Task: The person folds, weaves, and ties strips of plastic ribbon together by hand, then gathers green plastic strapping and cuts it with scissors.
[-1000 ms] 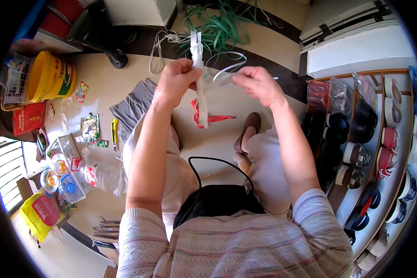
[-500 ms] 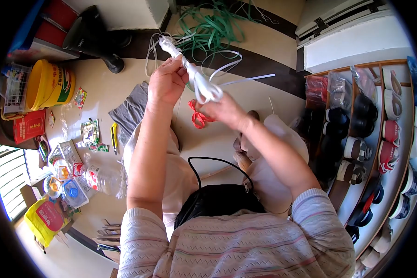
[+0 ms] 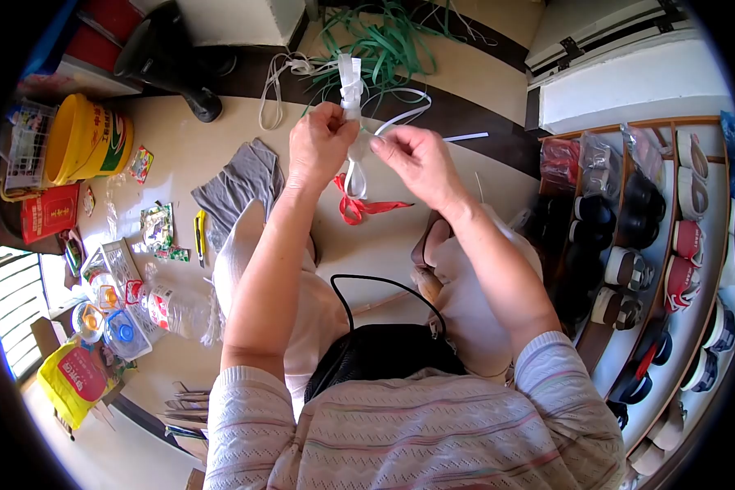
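Note:
A folded bundle of white strap (image 3: 351, 91) stands upright between my two hands, its looped lower end hanging down. My left hand (image 3: 325, 145) is closed around the bundle's middle. My right hand (image 3: 416, 163) is at the bundle's right side, its thumb and fingers pinched together; what lies between them is too small to make out. A loose white strap (image 3: 408, 114) curves away above my right hand. Below the bundle shows a red ribbon (image 3: 371, 208), partly behind the white loop.
Green strapping (image 3: 380, 41) lies tangled on the floor ahead. To the left are a yellow bucket (image 3: 90, 140), a grey cloth (image 3: 241, 189), a yellow cutter (image 3: 200, 237) and plastic bottles (image 3: 167, 309). A shoe rack (image 3: 670, 196) stands at the right.
The bundle has swung from slanted back to upright. My right hand has moved up from the lower loop to the bundle's side, and my left hand has shifted slightly right.

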Tool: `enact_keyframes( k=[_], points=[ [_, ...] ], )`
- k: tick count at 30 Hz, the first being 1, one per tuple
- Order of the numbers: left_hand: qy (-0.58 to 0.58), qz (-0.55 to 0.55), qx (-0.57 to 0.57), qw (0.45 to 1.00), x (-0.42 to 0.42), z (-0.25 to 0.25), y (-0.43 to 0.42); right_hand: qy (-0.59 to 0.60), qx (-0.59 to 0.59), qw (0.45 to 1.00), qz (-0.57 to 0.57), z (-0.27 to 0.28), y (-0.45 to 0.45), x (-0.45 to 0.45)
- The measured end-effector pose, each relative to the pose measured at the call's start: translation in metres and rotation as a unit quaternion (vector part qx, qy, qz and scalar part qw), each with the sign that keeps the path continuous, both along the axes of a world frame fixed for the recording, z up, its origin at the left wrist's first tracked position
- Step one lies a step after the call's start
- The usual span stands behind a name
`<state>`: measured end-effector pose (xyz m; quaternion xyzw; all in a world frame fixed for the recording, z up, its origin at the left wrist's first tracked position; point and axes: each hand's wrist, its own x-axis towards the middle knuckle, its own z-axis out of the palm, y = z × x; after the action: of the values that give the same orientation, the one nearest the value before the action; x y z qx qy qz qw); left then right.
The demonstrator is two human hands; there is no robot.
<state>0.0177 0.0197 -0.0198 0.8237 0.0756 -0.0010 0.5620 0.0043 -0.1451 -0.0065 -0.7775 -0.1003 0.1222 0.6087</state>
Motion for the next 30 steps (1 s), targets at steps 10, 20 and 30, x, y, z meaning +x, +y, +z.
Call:
enact_keyframes(
  k=[10, 20, 30],
  points=[
    [0.113, 0.085, -0.571, 0.808, 0.002, 0.002, -0.010, 0.153, 0.092, 0.984, -0.018, -0.018, 0.039, -0.047],
    [0.147, -0.064, -0.434, 0.887, 0.001, 0.018, 0.018, -0.031, -0.106, 0.994, -0.005, -0.022, -0.014, 0.022],
    [0.111, -0.116, -0.017, 0.987, -0.005, 0.008, 0.000, -0.164, -0.137, 0.976, -0.039, 0.005, -0.016, 0.017]
  ],
)
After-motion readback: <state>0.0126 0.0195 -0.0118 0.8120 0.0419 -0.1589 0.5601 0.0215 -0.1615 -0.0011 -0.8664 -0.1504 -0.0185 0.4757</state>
